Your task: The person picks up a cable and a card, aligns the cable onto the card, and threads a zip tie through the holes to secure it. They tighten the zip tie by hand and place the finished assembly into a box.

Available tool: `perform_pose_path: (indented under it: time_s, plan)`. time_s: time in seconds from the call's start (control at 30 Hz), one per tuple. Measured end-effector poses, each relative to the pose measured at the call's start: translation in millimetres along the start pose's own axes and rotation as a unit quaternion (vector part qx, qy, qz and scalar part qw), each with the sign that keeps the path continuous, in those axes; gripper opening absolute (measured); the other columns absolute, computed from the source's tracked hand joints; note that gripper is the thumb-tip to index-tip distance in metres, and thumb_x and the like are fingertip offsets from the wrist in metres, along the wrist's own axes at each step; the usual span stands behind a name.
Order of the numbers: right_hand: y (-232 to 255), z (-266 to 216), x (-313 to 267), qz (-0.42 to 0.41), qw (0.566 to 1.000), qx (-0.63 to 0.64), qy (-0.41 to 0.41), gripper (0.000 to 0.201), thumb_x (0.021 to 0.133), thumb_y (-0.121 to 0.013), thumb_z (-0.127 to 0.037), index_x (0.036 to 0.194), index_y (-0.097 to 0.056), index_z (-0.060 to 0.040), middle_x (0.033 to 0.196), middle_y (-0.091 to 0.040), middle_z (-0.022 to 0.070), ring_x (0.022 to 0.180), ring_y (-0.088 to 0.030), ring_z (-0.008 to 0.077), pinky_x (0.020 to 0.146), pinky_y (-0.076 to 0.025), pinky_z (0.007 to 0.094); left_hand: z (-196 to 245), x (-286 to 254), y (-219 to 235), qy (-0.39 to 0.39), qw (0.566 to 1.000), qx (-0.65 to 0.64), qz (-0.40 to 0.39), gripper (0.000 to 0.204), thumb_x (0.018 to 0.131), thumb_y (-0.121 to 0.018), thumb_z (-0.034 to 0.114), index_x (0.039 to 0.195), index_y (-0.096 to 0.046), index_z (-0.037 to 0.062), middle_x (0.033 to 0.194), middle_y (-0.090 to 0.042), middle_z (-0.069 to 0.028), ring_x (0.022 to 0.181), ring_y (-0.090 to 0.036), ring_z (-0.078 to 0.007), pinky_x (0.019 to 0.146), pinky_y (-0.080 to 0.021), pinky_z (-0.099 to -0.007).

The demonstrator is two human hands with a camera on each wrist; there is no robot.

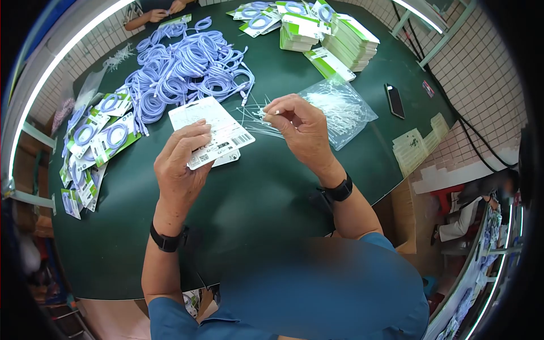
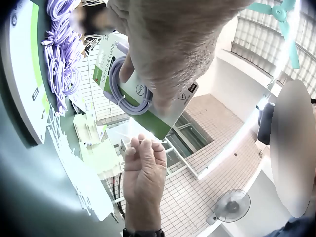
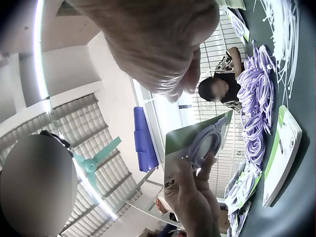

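Observation:
In the head view, my left hand [image 1: 184,152] grips a printed white and green packaging card [image 1: 226,135] by its near left side, raised over the table. A coiled lilac USB-C cable [image 2: 131,107] lies against the card's other face, as the left wrist view shows. My right hand [image 1: 306,129] is to the right of the card, thumb and fingertips pinched together on a small white plastic tie [image 1: 276,112], mostly hidden by the fingers. Loose white ties [image 1: 255,126] lie on the table between the hands. Below the held card, a further card [image 1: 229,158] pokes out.
A big heap of lilac cables [image 1: 187,71] lies beyond the left hand. Carded cables [image 1: 102,141] pile up at left. A clear bag of white ties [image 1: 340,110], card stacks [image 1: 351,42] and a phone [image 1: 395,101] are at right. Another person's hands [image 1: 164,12] show across the table.

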State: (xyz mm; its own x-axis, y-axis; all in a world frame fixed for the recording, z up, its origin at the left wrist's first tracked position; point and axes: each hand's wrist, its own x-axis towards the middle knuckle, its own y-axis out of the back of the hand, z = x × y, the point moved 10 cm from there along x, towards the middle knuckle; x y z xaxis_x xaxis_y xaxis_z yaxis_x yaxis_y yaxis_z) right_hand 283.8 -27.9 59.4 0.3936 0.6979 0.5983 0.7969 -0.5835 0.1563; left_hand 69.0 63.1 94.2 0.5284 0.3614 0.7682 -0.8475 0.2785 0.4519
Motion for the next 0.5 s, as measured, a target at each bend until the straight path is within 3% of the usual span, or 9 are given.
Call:
perform_pose_path:
  time_s: [0.03, 0.07, 0.17, 0.5]
  plan:
    - [-1.4, -14.7, 0.1, -0.008, 0.997, -0.003, 0.075, 0.013, 0.090, -0.072, 0.008, 0.100, -0.069, -0.0008, 0.102, -0.070, 0.0108, 0.084, -0.071, 0.0160, 0.073, -0.061, 0.0272, -0.7, 1.1, -2.0, -0.015, 1.000, 0.004, -0.003, 0.026, 0.079, -0.085, 0.002, 0.098, -0.068, 0.0016, 0.108, -0.076, -0.0134, 0.111, -0.074, -0.0347, 0.091, -0.059, -0.0401]
    - [-0.1, -13.4, 1.7, -0.007, 0.998, -0.004, 0.068, 0.013, 0.090, -0.072, 0.008, 0.100, -0.069, -0.0008, 0.102, -0.070, 0.0108, 0.084, -0.071, 0.0160, 0.073, -0.061, 0.0272, -1.2, 1.6, -4.6, -0.029, 1.000, 0.007, -0.006, 0.026, 0.078, -0.085, 0.001, 0.097, -0.067, 0.0017, 0.108, -0.076, -0.0133, 0.111, -0.074, -0.0349, 0.092, -0.059, -0.0402]
    - [-6.8, -32.4, -4.1, -0.048, 0.985, -0.035, 0.164, 0.020, 0.087, -0.072, 0.014, 0.101, -0.070, -0.0012, 0.106, -0.069, 0.0133, 0.086, -0.071, 0.0171, 0.074, -0.062, 0.0290, -3.5, -2.7, -12.0, -0.047, 0.999, 0.011, -0.010, 0.025, 0.077, -0.084, 0.000, 0.094, -0.066, 0.0022, 0.108, -0.077, -0.0129, 0.111, -0.074, -0.0350, 0.092, -0.059, -0.0402]
    - [-24.0, -53.1, -13.7, -0.086, 0.977, -0.023, 0.195, 0.021, 0.085, -0.075, 0.013, 0.100, -0.069, -0.0015, 0.101, -0.070, 0.0162, 0.083, -0.071, 0.0201, 0.070, -0.060, 0.0304, 0.3, -6.6, -4.0, -0.094, 0.996, 0.001, -0.012, 0.026, 0.075, -0.084, -0.001, 0.092, -0.065, 0.0018, 0.105, -0.076, -0.0130, 0.108, -0.075, -0.0348, 0.089, -0.060, -0.0399]
